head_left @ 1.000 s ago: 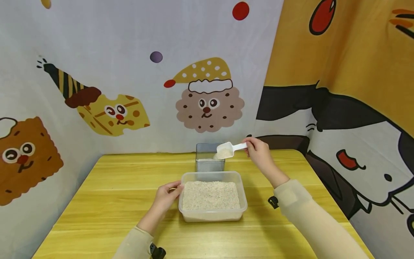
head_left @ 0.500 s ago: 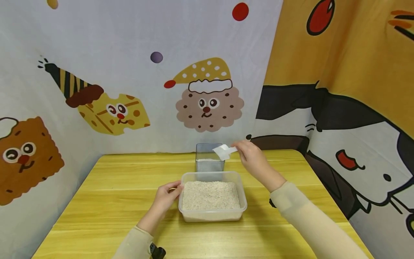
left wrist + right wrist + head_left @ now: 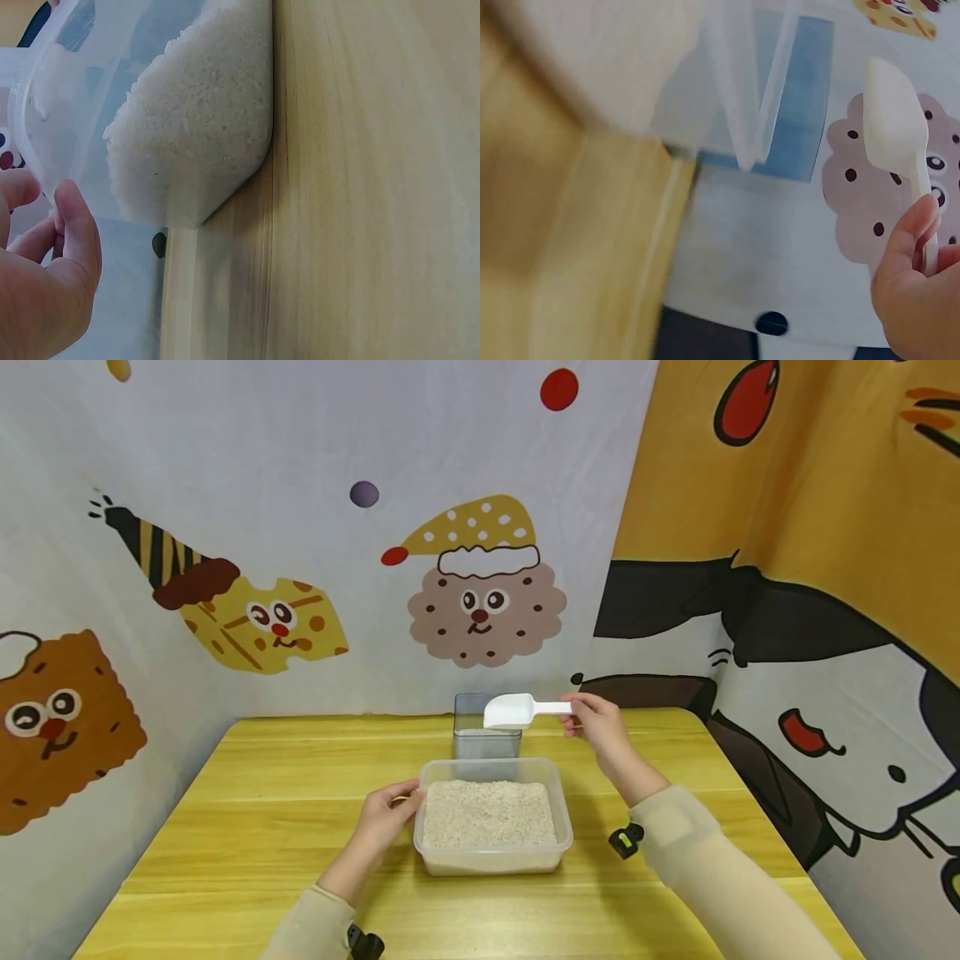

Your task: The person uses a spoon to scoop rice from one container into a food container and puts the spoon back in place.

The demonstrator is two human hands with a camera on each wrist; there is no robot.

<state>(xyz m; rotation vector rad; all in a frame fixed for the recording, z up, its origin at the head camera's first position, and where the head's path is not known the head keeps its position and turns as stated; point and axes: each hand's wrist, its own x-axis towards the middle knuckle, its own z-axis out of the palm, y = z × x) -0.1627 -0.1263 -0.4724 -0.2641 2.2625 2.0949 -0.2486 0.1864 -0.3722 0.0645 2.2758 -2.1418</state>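
A clear plastic container (image 3: 493,860) filled with rice (image 3: 199,112) stands on the table. My left hand (image 3: 386,817) pinches its rim at the left side, thumb and fingers around the edge in the left wrist view. With thumb and fingers, my right hand (image 3: 600,731) grips the handle of a white scoop (image 3: 510,712). The scoop is held level above a smaller grey transparent container (image 3: 487,745), which stands behind the big one. Some rice shows inside the grey container. No rice is visible in the scoop.
The wooden table (image 3: 300,835) reaches back to a cartoon-printed cloth wall (image 3: 315,460), with another cloth side (image 3: 817,710) close on the right. Black wrist straps show on both sleeves.
Rice has poured off the scoop into the grey container. The right hand tipped the scoop down, then turned it back level and moved slightly right. The left hand stayed put.
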